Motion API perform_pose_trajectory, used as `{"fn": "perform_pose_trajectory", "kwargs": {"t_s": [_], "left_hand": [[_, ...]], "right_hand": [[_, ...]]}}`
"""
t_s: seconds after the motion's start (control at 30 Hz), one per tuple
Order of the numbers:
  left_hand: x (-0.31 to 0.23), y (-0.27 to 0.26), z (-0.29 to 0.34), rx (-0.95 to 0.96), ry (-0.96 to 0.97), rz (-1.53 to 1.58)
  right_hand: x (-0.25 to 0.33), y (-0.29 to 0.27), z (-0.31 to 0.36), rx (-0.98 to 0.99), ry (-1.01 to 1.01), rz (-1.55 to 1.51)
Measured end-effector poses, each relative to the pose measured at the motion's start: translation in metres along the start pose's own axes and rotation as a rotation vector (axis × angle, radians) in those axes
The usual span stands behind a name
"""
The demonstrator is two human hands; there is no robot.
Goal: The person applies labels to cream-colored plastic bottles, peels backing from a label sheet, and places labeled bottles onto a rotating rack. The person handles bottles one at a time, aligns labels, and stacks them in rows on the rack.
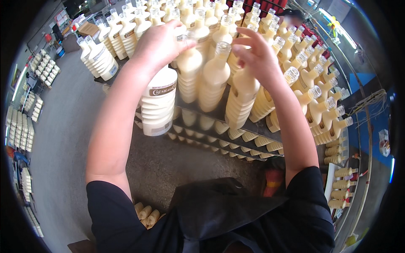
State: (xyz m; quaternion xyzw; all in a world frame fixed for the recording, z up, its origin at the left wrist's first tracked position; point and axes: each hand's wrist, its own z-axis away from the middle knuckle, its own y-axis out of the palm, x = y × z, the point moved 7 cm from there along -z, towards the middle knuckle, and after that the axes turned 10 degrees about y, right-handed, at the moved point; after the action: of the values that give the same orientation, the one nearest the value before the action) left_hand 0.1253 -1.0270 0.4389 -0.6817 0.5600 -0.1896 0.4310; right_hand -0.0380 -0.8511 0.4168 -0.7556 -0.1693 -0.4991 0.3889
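Bottles [215, 80], cream-coloured and uncapped, packed upright on stacked dark sheets [219, 113] so each layer carries the next. Left hand [158, 44] cupped, fingers together on one neck at the pallet's near edge; right hand [257, 57], fingers apart, touching neighbouring bottle tops.

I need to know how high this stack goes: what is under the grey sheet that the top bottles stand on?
Under the grey divider sheet more cream ribbed plastic bottles show at the edge, in several layers split by further sheets. Their inner rows and the stack's base are covered.

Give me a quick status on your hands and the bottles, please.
Left hand gripping a cream bottle's top. Right hand at the open neck of a capless bottle. Stacked bottle rows crowd close on every side.
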Motion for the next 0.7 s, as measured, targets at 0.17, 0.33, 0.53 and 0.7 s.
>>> {"fn": "perform_pose_trajectory", "kwargs": {"t_s": [0.17, 0.33, 0.53, 0.7], "left_hand": [[0.04, -0.028, -0.001, -0.22, -0.115, -0.021], [0.057, -0.022, -0.01, -0.464, -0.135, -0.042], [0.069, 0.011, -0.017, -0.525, -0.244, -0.097], [0.073, 0.037, -0.003, -0.55, -0.315, 0.081]], "right_hand": [[-0.018, -0.013, -0.002, -0.142, -0.074, -0.105], [-0.025, -0.016, 0.003, -0.21, -0.12, 0.048], [0.03, -0.022, 0.039, -0.474, -0.443, 0.676], [0.061, 0.033, 0.044, -0.266, -0.494, 0.643]]}}
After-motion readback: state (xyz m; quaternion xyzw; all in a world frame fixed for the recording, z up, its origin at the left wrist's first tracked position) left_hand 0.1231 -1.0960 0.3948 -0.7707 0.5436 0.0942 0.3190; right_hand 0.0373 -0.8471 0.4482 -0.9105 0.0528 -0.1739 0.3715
